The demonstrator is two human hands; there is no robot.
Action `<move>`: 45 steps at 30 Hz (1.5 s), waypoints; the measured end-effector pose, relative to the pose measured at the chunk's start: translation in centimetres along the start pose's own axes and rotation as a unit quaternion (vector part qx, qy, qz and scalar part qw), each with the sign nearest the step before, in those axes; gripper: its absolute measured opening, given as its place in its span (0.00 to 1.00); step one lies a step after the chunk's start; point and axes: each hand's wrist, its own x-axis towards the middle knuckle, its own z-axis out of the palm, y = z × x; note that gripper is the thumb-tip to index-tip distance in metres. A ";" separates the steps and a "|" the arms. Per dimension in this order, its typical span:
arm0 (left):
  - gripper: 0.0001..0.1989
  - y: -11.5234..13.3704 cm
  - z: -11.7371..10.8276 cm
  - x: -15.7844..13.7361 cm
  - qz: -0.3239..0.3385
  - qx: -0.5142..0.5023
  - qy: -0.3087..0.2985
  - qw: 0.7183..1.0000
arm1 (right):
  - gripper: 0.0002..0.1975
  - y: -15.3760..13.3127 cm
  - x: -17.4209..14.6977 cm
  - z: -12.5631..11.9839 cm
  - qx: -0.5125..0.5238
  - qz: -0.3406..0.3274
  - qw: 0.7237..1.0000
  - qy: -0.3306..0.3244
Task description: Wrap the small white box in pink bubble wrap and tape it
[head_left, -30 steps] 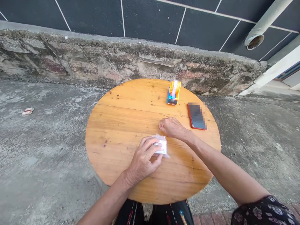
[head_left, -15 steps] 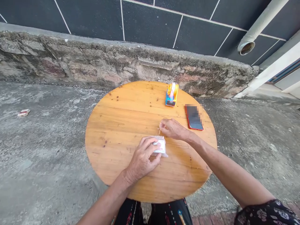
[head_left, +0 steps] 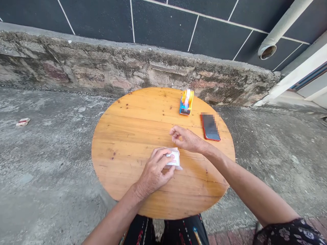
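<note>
My left hand [head_left: 157,166] grips a small white box [head_left: 174,158] with a little reddish print, pressed down on the round wooden table [head_left: 122,136]. Clear or whitish wrapping sticks out past the box's edges. Fingers lie over its top and the thumb is at the near side. Just beyond the box, my right hand [head_left: 184,139] hovers over the wood with its fingers curled in towards the thumb. Whatever may be between those fingertips is too small to make out.
A blue and yellow tape dispenser [head_left: 186,102] stands at the table's far edge. A phone in a red case [head_left: 211,127] lies right of it, beyond my right forearm. Past the table runs a low stone ledge [head_left: 107,69] under a dark tiled wall. A crumpled packet [head_left: 23,121] lies on the ground.
My right hand has moved slightly left and away from the box, and its fingers have curled. The thin bit seen at its fingertips no longer shows. My left hand stays on the box.
</note>
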 end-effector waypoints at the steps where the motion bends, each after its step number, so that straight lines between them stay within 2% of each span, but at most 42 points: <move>1: 0.11 0.0 0.0 0.0 0.000 -0.002 0.001 1.000 | 0.10 -0.2 -0.1 -0.1 0.010 -0.006 1.000 -0.001; 8: 0.09 0.0 0.0 0.1 -0.010 0.015 0.026 0.999 | 0.09 -1.5 -1.4 -0.3 0.056 -0.037 0.997 -0.030; 15: 0.12 -0.2 0.0 -0.1 -0.019 0.025 0.022 0.999 | 0.09 -2.2 -2.6 -0.3 -0.020 -0.087 0.996 -0.028; 20: 0.13 -0.5 0.1 -0.2 -0.017 0.013 0.019 1.000 | 0.06 -2.7 -3.1 0.3 -0.089 -0.129 0.988 0.006; 26: 0.11 -0.4 0.2 -0.3 -0.015 0.005 0.020 1.000 | 0.05 -1.8 -4.4 1.7 -0.220 -0.192 0.955 0.057; 30: 0.12 -0.4 0.3 -0.4 -0.018 0.007 0.009 1.000 | 0.06 -1.8 -5.1 2.4 -0.278 -0.210 0.932 0.096; 35: 0.12 -0.4 0.3 -0.5 -0.015 0.008 0.013 1.000 | 0.10 -3.1 -5.8 2.5 -0.328 -0.225 0.914 0.073; 39: 0.11 -0.4 0.2 -0.3 -0.005 0.000 0.021 1.000 | 0.15 -3.6 -7.3 2.0 -0.321 -0.217 0.919 0.078; 43: 0.11 -0.5 0.2 -0.3 0.007 -0.004 0.030 1.000 | 0.19 -3.0 -8.9 1.7 -0.241 -0.139 0.947 0.160; 45: 0.11 -0.6 0.2 -0.4 0.010 -0.003 0.034 0.999 | 0.18 -2.2 -9.0 1.8 -0.196 -0.105 0.958 0.180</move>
